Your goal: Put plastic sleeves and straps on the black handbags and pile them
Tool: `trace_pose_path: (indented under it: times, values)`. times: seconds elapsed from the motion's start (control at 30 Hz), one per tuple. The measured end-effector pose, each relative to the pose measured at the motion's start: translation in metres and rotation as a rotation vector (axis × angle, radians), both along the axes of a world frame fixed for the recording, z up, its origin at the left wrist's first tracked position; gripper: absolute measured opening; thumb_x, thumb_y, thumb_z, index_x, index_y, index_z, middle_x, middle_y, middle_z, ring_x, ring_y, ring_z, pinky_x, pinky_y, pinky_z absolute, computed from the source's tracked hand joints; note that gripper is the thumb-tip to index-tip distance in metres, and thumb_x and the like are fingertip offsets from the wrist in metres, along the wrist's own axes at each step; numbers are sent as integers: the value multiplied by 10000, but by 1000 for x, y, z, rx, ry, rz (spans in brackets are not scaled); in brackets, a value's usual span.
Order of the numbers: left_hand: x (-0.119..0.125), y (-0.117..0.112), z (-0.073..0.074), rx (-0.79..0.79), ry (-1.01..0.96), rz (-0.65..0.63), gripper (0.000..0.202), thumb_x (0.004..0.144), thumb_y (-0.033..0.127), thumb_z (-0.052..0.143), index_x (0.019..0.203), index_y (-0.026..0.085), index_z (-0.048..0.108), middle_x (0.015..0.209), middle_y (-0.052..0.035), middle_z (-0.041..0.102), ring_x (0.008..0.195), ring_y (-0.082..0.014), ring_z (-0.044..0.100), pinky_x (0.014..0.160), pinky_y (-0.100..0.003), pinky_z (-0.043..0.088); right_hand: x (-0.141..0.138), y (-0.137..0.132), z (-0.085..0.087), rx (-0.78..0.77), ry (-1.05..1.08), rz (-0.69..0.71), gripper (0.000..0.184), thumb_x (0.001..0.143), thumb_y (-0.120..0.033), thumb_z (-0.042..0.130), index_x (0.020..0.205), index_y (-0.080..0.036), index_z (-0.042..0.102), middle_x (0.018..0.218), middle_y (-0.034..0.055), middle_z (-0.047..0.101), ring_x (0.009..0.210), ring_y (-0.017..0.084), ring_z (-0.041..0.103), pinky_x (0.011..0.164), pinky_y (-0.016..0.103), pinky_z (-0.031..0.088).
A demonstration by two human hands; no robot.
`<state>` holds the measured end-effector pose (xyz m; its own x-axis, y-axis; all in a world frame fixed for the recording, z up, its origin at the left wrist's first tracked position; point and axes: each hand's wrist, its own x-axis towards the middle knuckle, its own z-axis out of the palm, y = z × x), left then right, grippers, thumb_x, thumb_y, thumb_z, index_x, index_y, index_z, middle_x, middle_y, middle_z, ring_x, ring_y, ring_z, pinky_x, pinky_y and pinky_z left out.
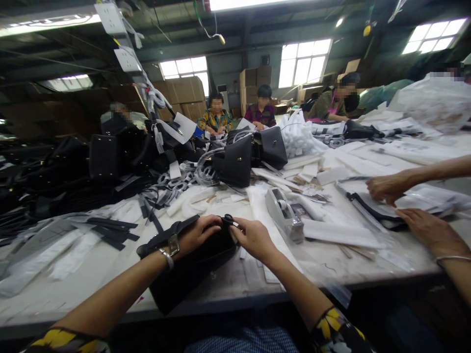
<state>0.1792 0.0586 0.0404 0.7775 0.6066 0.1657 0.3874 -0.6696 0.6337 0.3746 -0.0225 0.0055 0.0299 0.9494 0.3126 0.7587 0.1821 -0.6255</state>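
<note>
A black handbag (191,267) lies on the table right in front of me, its strap (164,238) running off to the left. My left hand (196,234) rests on the top of the bag with fingers curled over its edge. My right hand (253,238) pinches a small black ring or loop (228,219) at the bag's top. Both hands meet at that fitting. A bracelet sits on my left wrist.
A grey tape dispenser (285,213) stands just right of my hands. White paper strips and black straps (110,230) litter the table (91,274). More black bags (235,159) pile up at the centre and left. A neighbour's two hands (388,189) work at the right; other people sit opposite.
</note>
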Motion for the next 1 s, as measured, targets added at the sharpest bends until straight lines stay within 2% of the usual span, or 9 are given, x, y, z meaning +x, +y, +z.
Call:
trace_pose_path:
  times: [0.13, 0.23, 0.4, 0.5, 0.6, 0.7, 0.83, 0.9, 1.0]
  values:
    - [5, -4, 2, 49, 17, 45, 171, 921, 296, 535, 996, 195, 651, 945, -40, 704, 878, -204, 637, 832, -331, 505, 1, -2, 0, -11, -30, -15, 266, 916, -338, 526, 1124, -319, 691, 732, -7, 743, 692, 183, 681, 607, 236, 366]
    - [5, -2, -1, 74, 21, 45, 145, 915, 265, 554, 967, 185, 664, 925, -42, 687, 874, -197, 628, 826, -323, 500, 0, -3, 0, -16, -50, -21, 260, 921, -351, 522, 1111, -315, 697, 748, -2, 749, 699, 186, 683, 600, 239, 358]
    - [4, 3, -11, 248, 69, -33, 163, 930, 185, 524, 932, 185, 687, 965, -55, 663, 917, -186, 629, 843, -305, 504, -1, -2, 1, -23, -68, -3, 282, 926, -356, 514, 1148, -321, 685, 811, -2, 763, 717, 177, 685, 606, 235, 364]
    - [6, 5, -14, 284, 106, -63, 157, 926, 192, 541, 924, 182, 698, 977, -72, 679, 923, -204, 636, 852, -328, 506, 0, -1, 2, -32, -90, -2, 287, 923, -359, 511, 1147, -324, 688, 825, -2, 766, 729, 180, 688, 612, 237, 368]
    - [7, 7, -9, 303, 158, -159, 113, 898, 228, 602, 916, 201, 710, 982, -66, 705, 962, -223, 626, 882, -341, 491, 1, 0, 4, -38, -100, 6, 292, 926, -356, 499, 1142, -320, 692, 824, -1, 765, 729, 179, 687, 618, 236, 373]
    - [6, 10, 4, 358, 277, -296, 173, 917, 201, 547, 981, 214, 707, 1015, -67, 706, 1006, -215, 611, 905, -321, 475, 2, 0, 6, -50, -110, 18, 301, 924, -361, 500, 1156, -320, 688, 834, 1, 768, 746, 182, 691, 624, 238, 375]
    - [7, 17, 16, 410, 470, -292, 241, 922, 158, 466, 971, 208, 697, 917, -45, 705, 835, -180, 636, 738, -248, 471, 1, 0, 7, -58, -130, 14, 296, 920, -372, 507, 1142, -323, 697, 848, 7, 771, 772, 195, 698, 626, 245, 375]
    - [9, 21, 17, 415, 503, -271, 209, 902, 165, 496, 948, 204, 696, 808, -22, 701, 695, -159, 626, 619, -220, 432, 2, 0, 6, -52, -117, 7, 295, 923, -370, 506, 1141, -321, 698, 838, 6, 771, 772, 195, 699, 630, 243, 380]
    - [13, 27, 15, 425, 507, -265, 161, 880, 195, 559, 943, 220, 705, 725, 7, 698, 606, -143, 608, 551, -212, 380, 3, 0, 5, -38, -83, 5, 289, 929, -366, 503, 1139, -323, 697, 819, 2, 769, 761, 190, 698, 632, 237, 386]
